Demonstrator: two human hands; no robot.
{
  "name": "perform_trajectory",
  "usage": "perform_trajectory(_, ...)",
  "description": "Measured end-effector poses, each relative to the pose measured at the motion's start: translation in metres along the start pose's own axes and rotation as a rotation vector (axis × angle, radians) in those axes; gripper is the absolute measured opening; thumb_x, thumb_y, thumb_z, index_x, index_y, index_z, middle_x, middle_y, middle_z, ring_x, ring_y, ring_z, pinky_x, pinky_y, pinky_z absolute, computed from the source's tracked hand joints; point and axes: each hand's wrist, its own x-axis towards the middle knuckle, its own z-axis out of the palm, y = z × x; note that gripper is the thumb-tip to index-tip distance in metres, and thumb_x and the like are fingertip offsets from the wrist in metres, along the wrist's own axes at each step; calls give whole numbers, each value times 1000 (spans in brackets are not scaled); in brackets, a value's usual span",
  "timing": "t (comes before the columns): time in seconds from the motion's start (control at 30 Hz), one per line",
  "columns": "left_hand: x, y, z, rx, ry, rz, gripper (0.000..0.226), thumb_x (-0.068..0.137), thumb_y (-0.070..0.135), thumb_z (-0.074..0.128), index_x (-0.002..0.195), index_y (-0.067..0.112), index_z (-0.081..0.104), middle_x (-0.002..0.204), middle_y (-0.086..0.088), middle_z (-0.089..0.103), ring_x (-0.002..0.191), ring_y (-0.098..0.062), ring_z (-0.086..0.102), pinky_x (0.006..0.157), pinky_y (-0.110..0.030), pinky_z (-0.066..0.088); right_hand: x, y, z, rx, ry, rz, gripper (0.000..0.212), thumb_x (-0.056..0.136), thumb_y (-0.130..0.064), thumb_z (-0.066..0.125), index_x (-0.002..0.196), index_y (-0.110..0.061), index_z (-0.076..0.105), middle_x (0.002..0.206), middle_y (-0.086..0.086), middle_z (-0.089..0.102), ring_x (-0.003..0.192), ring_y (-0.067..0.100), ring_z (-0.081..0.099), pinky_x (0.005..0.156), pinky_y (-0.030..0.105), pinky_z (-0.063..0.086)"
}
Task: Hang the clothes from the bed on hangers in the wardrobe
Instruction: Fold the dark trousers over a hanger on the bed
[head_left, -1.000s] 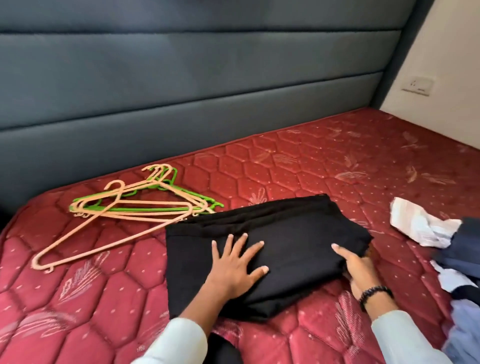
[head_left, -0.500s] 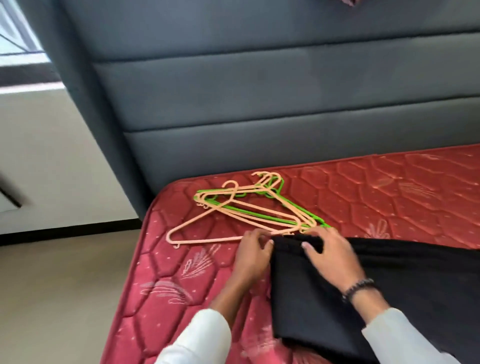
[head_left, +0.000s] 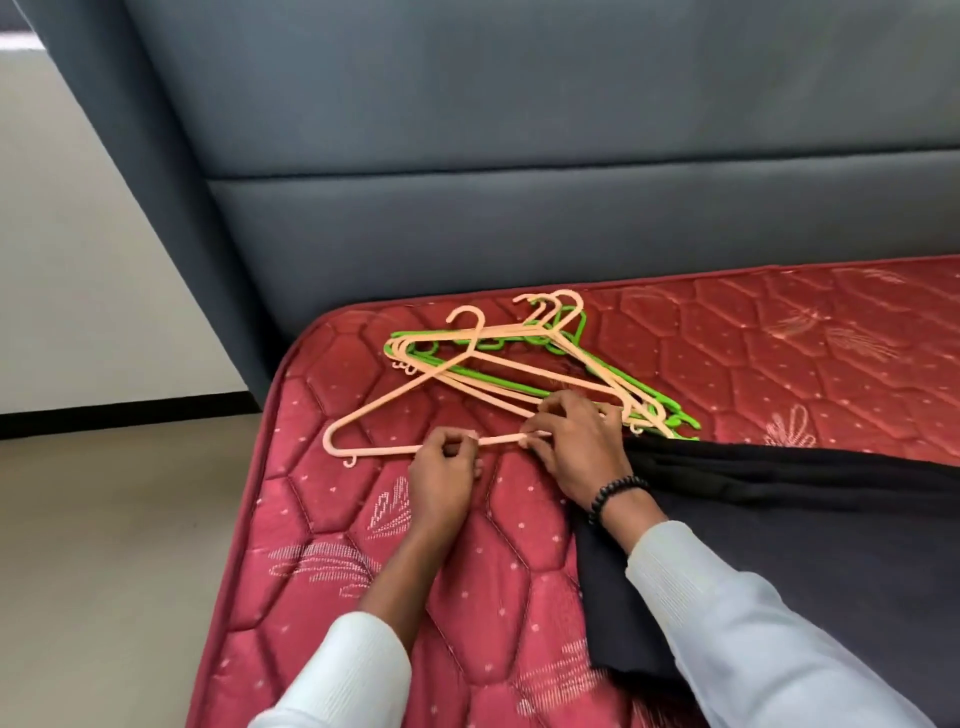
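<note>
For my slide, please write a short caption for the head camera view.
Both hands, left and right, pinch the bottom bar of a peach hanger beside black trousers on the red mattress.

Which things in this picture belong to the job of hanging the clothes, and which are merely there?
Part of the job:
- peach hanger, its bottom bar pinched by the left hand and the right hand
- pile of peach and green hangers
- folded black garment

Merely there:
- red quilted mattress
- grey padded headboard
- beaded bracelet
</note>
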Motion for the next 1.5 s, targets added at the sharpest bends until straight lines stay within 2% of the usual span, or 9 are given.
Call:
perform_trajectory(0.17, -23, 29, 7, -436, 87, -254, 29, 101, 35, 54, 97, 6, 54, 88, -16, 66, 61, -15, 67, 50, -21, 56, -9, -8, -36, 168, 57, 4, 6, 87, -35, 71, 93, -35, 74, 108, -12, 59, 106, 9, 57, 99, 36, 30)
perform_trajectory(0.33, -71, 87, 23, -583, -155, -146, 24, 104, 38, 44, 113, 17, 51, 100, -11, 70, 81, -19, 73, 71, -30, 59, -50, -10, -97, 355, 112, 73, 5, 87, -33, 73, 91, -33, 69, 91, -13, 64, 90, 9, 60, 80, 34, 48)
perform_trajectory(0.57, -165, 117, 115, -344, -388, -58, 18, 106, 22, 43, 93, 13, 49, 87, -15, 69, 72, -22, 69, 57, -31, 57, -187, 44, -174, 480, 102, 336, 11, 92, -26, 66, 99, -33, 69, 85, -15, 69, 76, 1, 62, 73, 23, 50)
perform_trajectory(0.7, -204, 108, 171, -213, -450, -92, 19, 107, 21, 40, 95, 10, 50, 84, -15, 67, 72, -23, 68, 58, -32, 55, -263, 73, -191, 337, 107, 376, 34, 92, -24, 64, 122, -39, 64, 108, -20, 65, 100, 0, 62, 91, 22, 50)
perform_trajectory(0.9, -232, 94, 202, -169, -483, -193, 21, 107, 19, 38, 94, 9, 51, 80, -12, 65, 68, -22, 65, 63, -36, 58, -325, 114, -190, 123, 551, 652, 41, 83, -25, 78, 120, -25, 61, 117, -8, 58, 108, 10, 55, 94, 30, 47)
perform_trajectory(1.03, -236, 95, 209, -170, -622, -215, 20, 107, 17, 39, 95, 8, 51, 78, -10, 65, 65, -21, 65, 61, -32, 58, -330, 120, -186, 971, 311, 992, 51, 80, -58, 71, 115, -23, 61, 101, 6, 73, 76, 18, 70, 58, 29, 50)
perform_trajectory(1.13, -235, 91, 211, -40, -720, -185, 20, 106, 23, 44, 102, 9, 58, 84, -9, 71, 70, -20, 70, 66, -33, 61, -328, 119, -183, 1198, 146, 932, 22, 97, -32, 61, 116, -19, 63, 84, 10, 75, 59, 26, 66, 42, 24, 40)
perform_trajectory(1.37, -173, 88, 151, 478, -336, 236, 10, 96, 34, 60, 92, 25, 63, 84, 10, 65, 83, -13, 64, 76, -31, 46, -299, 142, -180, 1058, 338, 851, 12, 99, -24, 61, 107, -25, 69, 82, 6, 67, 54, 6, 53, 44, 24, 47)
perform_trajectory(1.5, -140, 63, 101, 681, 12, 61, 28, 92, 40, 62, 112, 21, 60, 122, -12, 58, 118, -38, 54, 100, -47, 42, -281, 143, -168, 941, 338, 874, 23, 105, -34, 45, 106, -24, 65, 92, 9, 67, 58, 13, 60, 41, 27, 45)
